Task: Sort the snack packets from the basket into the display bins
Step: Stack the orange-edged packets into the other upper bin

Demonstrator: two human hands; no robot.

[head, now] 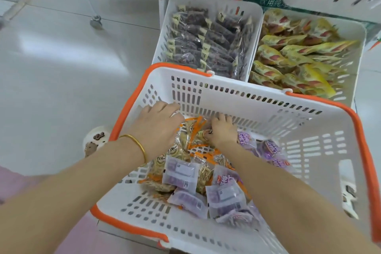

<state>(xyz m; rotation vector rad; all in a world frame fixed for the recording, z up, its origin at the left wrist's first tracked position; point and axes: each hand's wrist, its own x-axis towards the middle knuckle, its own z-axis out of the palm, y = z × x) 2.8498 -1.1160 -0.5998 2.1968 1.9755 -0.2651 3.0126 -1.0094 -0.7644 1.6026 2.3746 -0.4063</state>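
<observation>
A white, orange-rimmed basket point(268, 113) is filling the lower centre of the frame, and both hands are reaching into it near its far wall. The left hand point(158, 125), with a gold bangle point(134, 140) at the wrist, is lying palm down on the orange packets point(195, 130), its fingers point(165, 106) straight and close together. The right hand point(223, 131) is curling its fingers point(224, 118) down onto an orange packet, but whether it is gripping cannot be told. Purple packets point(225, 198) are lying nearer the bottom of the frame. Beyond the basket, in the upper centre and upper right of the frame, one bin point(162, 37) is holding dark packets point(206, 43) and another point(358, 47) yellow packets point(299, 53).
</observation>
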